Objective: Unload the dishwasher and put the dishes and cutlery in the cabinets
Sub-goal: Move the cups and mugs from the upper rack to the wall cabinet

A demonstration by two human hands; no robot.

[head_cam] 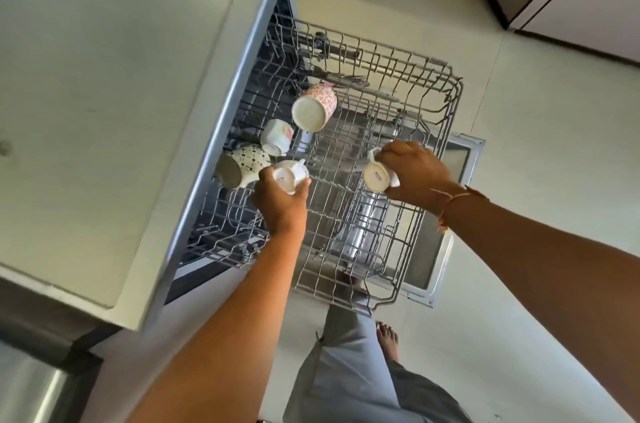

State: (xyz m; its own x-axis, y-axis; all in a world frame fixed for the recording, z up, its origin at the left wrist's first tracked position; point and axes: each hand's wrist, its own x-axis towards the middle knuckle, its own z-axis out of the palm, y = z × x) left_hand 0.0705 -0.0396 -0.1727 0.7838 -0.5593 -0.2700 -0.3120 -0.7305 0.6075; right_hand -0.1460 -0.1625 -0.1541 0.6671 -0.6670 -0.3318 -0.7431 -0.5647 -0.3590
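The upper rack (398, 83) is pulled out from under the surface (104, 76), above the open dishwasher door (464, 159). The left hand (280, 204) has its grip clamped round a white teacup (292, 178) at the rack's left side, base toward the camera. The right hand (417, 173) has its grip clamped on a second white teacup (377, 176) over the rack's middle. Whether either cup is clear of the wires cannot be told.

A dotted mug (242, 162), a small flowered cup (277, 136) and a pink-patterned mug (315, 107) lie in the rack beyond the left hand. Cutlery (346, 79) lies along the far side.

The step in hand looks like lifting two cups out at once. The next move probably calls for raising both straight up off the tines, sparing the dotted mug just beside the left cup. Then comes a turn toward a cabinet (571, 6). With both hands full, opening a door may be awkward.
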